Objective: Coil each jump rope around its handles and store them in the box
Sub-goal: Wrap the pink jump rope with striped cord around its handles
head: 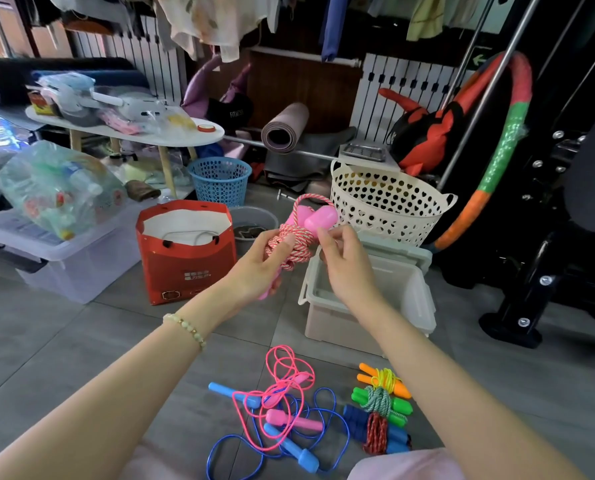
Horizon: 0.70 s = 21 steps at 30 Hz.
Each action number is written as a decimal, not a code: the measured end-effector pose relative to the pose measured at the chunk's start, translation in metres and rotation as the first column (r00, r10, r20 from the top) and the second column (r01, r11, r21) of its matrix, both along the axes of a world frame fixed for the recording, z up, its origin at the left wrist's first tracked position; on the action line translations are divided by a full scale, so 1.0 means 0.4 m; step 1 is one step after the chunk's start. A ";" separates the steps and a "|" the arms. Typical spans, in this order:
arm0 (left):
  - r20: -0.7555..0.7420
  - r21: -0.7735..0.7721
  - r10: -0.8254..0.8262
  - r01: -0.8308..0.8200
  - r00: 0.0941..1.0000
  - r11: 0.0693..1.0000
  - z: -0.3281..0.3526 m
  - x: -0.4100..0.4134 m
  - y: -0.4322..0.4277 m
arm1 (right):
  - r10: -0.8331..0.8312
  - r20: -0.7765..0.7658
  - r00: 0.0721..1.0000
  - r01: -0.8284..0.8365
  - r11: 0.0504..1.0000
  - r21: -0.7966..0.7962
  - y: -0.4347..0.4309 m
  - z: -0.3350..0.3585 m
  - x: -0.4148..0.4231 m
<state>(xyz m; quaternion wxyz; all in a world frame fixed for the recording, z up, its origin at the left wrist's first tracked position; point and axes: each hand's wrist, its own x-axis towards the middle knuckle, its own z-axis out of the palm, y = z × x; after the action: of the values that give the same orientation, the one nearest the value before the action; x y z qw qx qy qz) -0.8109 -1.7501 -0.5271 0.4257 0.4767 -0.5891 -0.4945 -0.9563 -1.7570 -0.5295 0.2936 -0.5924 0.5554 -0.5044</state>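
My left hand (258, 265) grips the coiled pink-and-white braided jump rope (291, 242), and my right hand (344, 266) pinches its last turn above the open translucent plastic box (414, 301); I judge a slip would unravel it.

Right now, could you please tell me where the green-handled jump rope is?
In the head view the green-handled rope lies coiled on the floor, lower right, between the orange-handled rope and the navy-handled rope.
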 end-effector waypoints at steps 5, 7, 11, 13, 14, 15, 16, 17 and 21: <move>-0.176 0.127 -0.003 0.025 0.984 0.992 0.001 0.013 -0.006 | 0.119 0.115 0.986 -0.105 0.987 -0.122 0.019 0.012 0.006; -0.302 0.233 0.044 0.029 0.952 0.972 0.004 0.011 -0.009 | 0.145 0.126 0.981 -0.125 0.980 -0.155 0.022 0.015 0.008; -0.483 0.269 0.048 0.097 0.874 0.958 0.022 0.010 -0.017 | 0.184 0.095 0.978 -0.155 0.954 -0.258 0.039 0.044 0.014; -0.389 0.213 -0.015 0.106 0.921 0.971 0.029 0.004 -0.008 | 0.195 0.083 0.977 -0.164 0.943 -0.290 0.048 0.060 0.020; -0.326 0.186 -0.037 0.102 0.945 0.977 0.033 0.002 -0.002 | 0.191 0.066 0.979 -0.161 0.937 -0.310 0.051 0.066 0.020; -0.259 0.150 -0.047 0.089 0.965 0.985 0.037 0.001 0.005 | 0.177 0.034 0.984 -0.156 0.930 -0.334 0.052 0.070 0.020; -0.201 0.093 -0.048 0.068 0.978 0.993 0.041 0.001 0.011 | 0.164 -0.005 0.986 -0.156 0.923 -0.353 0.052 0.071 0.020; -0.155 0.023 -0.051 0.055 0.987 0.998 0.046 0.002 0.020 | 0.157 -0.031 0.987 -0.157 0.920 -0.359 0.050 0.071 0.017; -0.068 -0.168 -0.101 0.089 0.992 0.982 0.066 0.000 0.051 | 0.160 0.038 0.986 -0.137 0.929 -0.344 0.046 0.074 0.007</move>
<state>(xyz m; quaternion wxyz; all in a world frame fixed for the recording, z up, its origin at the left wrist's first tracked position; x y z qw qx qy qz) -0.8109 -1.7297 -0.5008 0.4617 0.3919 -0.6332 -0.4819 -0.9534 -1.7385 -0.4998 0.2421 -0.6576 0.4034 -0.5884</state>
